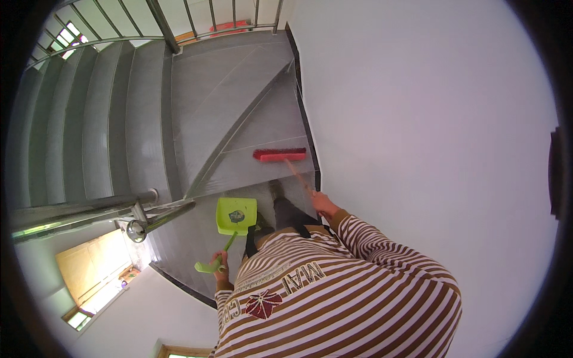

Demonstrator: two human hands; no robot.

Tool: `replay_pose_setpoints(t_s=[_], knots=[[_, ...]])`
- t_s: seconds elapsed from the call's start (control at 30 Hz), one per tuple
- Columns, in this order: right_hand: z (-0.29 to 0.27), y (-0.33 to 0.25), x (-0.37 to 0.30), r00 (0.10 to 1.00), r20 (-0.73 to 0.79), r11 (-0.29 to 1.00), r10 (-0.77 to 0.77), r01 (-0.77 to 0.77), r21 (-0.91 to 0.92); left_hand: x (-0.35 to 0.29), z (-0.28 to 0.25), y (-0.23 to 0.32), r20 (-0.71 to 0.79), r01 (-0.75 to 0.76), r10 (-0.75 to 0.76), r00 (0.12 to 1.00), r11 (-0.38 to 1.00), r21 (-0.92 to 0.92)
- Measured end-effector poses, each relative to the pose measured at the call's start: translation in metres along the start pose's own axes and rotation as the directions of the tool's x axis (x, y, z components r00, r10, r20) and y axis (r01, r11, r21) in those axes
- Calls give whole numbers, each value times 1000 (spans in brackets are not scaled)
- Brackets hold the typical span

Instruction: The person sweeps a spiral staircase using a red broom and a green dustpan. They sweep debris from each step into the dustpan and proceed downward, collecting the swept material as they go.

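My right hand is wrapped round the thin handle of a red push broom. Its dark red bristles rest on the grey stair landing, close to the wall. Down at my left, my left hand grips the green handle of a lime-green dustpan. The pan hangs low over the lower tread, its open side facing away from me. A dark bluish patch shows inside the pan; I cannot make out what it is.
Grey stone stairs run off to the left. A metal handrail with a round end knob stands at the left, and a railing closes the far side. A white wall with dark skirting rises at the right.
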State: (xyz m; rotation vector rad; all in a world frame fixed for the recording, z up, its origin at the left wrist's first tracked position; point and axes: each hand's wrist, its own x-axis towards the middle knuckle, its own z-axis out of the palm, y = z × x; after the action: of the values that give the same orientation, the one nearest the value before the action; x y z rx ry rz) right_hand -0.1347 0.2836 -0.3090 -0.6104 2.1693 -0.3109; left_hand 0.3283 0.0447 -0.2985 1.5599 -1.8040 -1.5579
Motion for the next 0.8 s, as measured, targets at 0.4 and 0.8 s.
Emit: replay_pose_setpoints(t_s=[0.4, 0.8], knots=[[-40, -54, -34, 984, -95, 947, 149, -114, 300, 10, 15, -13, 51, -159, 159, 986, 987, -7], [44, -23, 4, 954, 67, 922, -292, 299, -245, 48, 37, -19, 119, -288, 277, 953, 954, 82]])
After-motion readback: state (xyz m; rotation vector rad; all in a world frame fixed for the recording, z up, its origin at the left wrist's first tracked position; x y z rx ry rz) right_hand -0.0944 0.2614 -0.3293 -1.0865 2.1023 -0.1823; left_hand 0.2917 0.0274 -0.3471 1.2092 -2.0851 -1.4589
